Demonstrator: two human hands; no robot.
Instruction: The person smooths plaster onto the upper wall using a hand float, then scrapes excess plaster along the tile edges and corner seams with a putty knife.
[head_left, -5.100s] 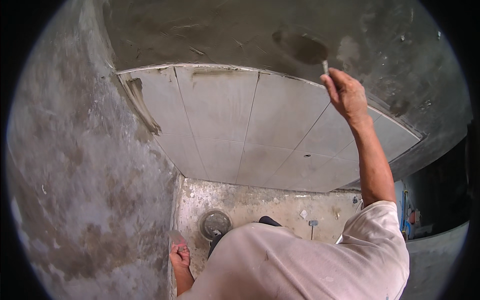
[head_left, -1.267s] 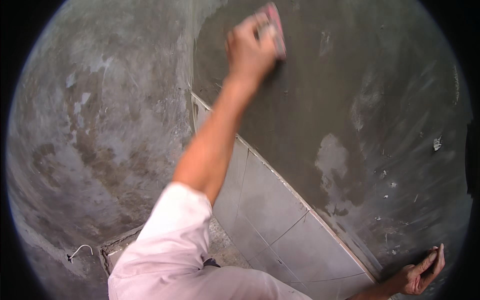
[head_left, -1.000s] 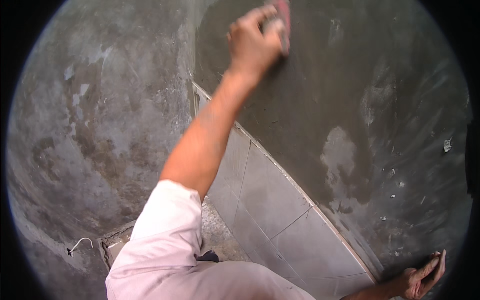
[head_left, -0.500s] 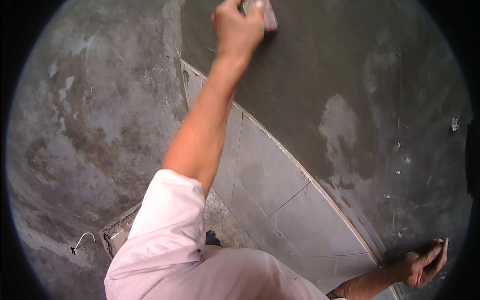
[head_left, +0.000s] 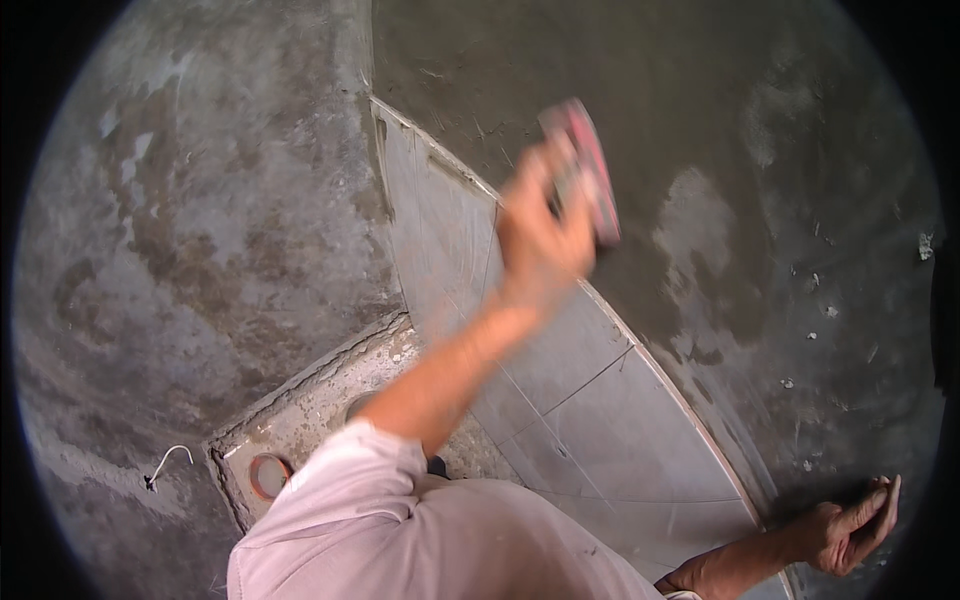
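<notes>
My left hand [head_left: 545, 230], blurred by motion, grips a hand float [head_left: 598, 180] with a flat face and a pinkish-red edge. The float is at the dark, damp plaster [head_left: 690, 110] of the wall, just above the top edge of the grey wall tiles [head_left: 590, 400]. Whether its whole face touches the plaster I cannot tell. Lower right, my right hand [head_left: 850, 525] is beside the plastered wall with its fingers stretched out and nothing visible in them.
A stained grey wall [head_left: 200, 220] meets the plastered one at a corner on the left. White wire [head_left: 170, 458] sticks out of it. Below lies a rough concrete floor [head_left: 330, 405] with an orange-rimmed pipe opening [head_left: 269, 477]. Pale lumps [head_left: 812, 310] dot the right-hand plaster.
My left hand has brought the float down and to the right, from the top edge of the view toward the tile border. My right hand has stayed in place.
</notes>
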